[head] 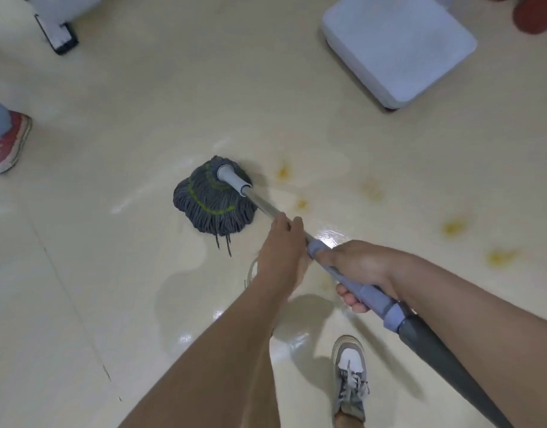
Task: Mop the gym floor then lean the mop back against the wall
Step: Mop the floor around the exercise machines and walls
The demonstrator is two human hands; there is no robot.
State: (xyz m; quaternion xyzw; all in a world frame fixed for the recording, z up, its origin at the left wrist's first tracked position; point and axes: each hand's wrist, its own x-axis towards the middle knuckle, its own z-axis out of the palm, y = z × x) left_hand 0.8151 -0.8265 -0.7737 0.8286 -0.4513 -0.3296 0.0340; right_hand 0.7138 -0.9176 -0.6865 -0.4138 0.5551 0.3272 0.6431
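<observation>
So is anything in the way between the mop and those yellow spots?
Nothing visible. Only bare floor lies between the mop head and the nearest yellow spot; the white box sits farther off.

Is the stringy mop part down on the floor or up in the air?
Down on the floor. The mop head lies spread out flat on it, strands fanned, with its handle slanting up.
</observation>
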